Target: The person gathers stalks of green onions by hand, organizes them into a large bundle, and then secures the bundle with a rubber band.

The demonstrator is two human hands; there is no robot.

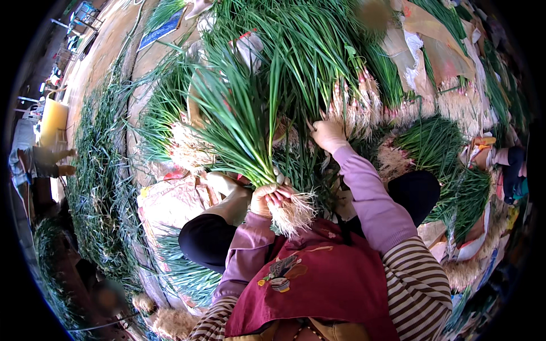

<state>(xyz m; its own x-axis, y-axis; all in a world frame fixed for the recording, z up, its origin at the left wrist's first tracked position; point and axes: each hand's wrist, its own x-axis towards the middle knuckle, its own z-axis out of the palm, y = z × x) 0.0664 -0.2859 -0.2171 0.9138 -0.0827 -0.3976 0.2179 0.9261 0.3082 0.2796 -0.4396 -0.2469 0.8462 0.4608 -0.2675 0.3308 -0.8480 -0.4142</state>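
My left hand is closed around a bunch of spring onions just above my lap. Its white roots hang out below my fist, and the long green leaves fan up and to the left. Farther out, my right hand reaches to the root ends of a big heap of spring onions. Its fingers are apart, with nothing visible between them, beside the pale stems at the heap's near edge.
More spring onions lie left of the held bunch, and another pile is at the right. A pinkish sack lies by my left knee. Loose leaves cover the ground farther left. Other people's limbs show at both sides.
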